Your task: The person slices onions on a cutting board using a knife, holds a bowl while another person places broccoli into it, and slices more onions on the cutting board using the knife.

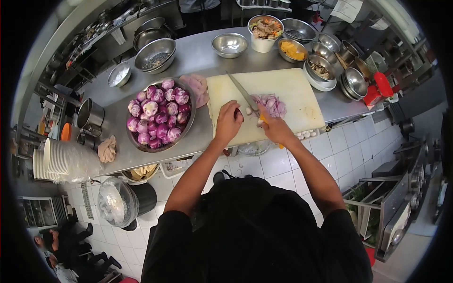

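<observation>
My right hand (275, 130) is wrapped round the yellow handle of a long knife (243, 92), whose blade points up and left over the white cutting board (288, 82). Sliced purple onion (273, 104) lies in a pile just beyond that hand, with small pieces beside the blade. My left hand (229, 121) is over the board's left part, fingers curled; whether they hold anything is hidden. Left of the board, a big metal bowl (192, 113) holds several peeled purple onions (160, 113).
A pink cloth (197, 88) lies between bowl and board. Along the back stand a metal bowl (229, 45), a white bucket (263, 45) of food and a bowl of orange pieces (292, 50). Stacked white containers (66, 158) stand at left. A person (200, 12) stands across the table.
</observation>
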`<control>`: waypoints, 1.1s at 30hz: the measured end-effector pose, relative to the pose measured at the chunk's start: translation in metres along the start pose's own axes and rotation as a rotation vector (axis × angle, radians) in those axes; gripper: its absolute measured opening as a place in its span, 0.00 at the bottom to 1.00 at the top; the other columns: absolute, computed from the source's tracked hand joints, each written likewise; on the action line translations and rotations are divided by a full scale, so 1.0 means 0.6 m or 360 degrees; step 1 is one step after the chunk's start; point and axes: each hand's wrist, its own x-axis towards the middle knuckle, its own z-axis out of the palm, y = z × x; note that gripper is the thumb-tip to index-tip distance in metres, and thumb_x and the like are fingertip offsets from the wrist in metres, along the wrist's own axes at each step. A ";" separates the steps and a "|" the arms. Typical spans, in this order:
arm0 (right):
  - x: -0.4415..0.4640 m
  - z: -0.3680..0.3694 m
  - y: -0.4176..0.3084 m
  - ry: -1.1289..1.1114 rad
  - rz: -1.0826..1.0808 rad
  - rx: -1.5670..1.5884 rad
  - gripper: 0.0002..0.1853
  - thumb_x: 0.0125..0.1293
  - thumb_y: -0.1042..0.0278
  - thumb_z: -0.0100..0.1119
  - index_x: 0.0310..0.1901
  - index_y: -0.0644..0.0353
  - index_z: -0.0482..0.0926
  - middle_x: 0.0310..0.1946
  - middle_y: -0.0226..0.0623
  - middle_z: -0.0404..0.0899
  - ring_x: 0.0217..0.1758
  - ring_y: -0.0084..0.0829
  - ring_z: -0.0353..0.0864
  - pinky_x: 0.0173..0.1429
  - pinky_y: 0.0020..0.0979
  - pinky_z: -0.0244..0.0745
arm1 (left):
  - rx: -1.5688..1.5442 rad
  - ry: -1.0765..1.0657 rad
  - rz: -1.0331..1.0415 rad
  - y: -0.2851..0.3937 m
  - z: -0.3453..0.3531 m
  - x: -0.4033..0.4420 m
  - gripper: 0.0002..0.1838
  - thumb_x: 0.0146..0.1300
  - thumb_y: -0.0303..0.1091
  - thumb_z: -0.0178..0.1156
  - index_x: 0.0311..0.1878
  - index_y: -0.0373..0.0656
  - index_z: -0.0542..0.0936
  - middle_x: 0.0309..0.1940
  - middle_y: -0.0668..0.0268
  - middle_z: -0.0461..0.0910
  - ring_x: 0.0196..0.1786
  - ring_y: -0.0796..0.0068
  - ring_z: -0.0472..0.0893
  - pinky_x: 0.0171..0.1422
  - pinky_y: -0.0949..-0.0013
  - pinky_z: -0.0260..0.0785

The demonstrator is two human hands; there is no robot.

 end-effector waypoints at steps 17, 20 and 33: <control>-0.065 -0.055 -0.127 -0.0261 0.0203 0.0065 0.37 0.66 0.69 0.47 0.74 0.51 0.45 0.28 0.60 0.80 0.33 0.59 0.80 0.44 0.52 0.74 | -0.0212 -0.0031 -0.1177 0.040 -0.006 0.007 0.10 0.54 0.35 0.61 0.30 0.39 0.86 0.18 0.57 0.81 0.23 0.67 0.82 0.37 0.67 0.74; -0.065 -0.058 -0.140 -0.0341 0.0322 0.0093 0.38 0.65 0.70 0.48 0.74 0.52 0.44 0.28 0.61 0.80 0.33 0.60 0.80 0.44 0.52 0.73 | -0.0219 -0.0078 -0.1174 0.053 -0.014 0.009 0.10 0.54 0.35 0.61 0.29 0.39 0.86 0.16 0.59 0.80 0.22 0.69 0.81 0.37 0.67 0.74; 0.030 0.028 -0.049 0.0172 -0.0212 0.0187 0.40 0.62 0.72 0.49 0.75 0.49 0.44 0.28 0.62 0.79 0.32 0.58 0.80 0.41 0.52 0.73 | -0.0275 0.0188 -0.0878 0.035 0.001 -0.013 0.10 0.57 0.33 0.64 0.33 0.35 0.86 0.20 0.63 0.83 0.23 0.80 0.79 0.35 0.73 0.72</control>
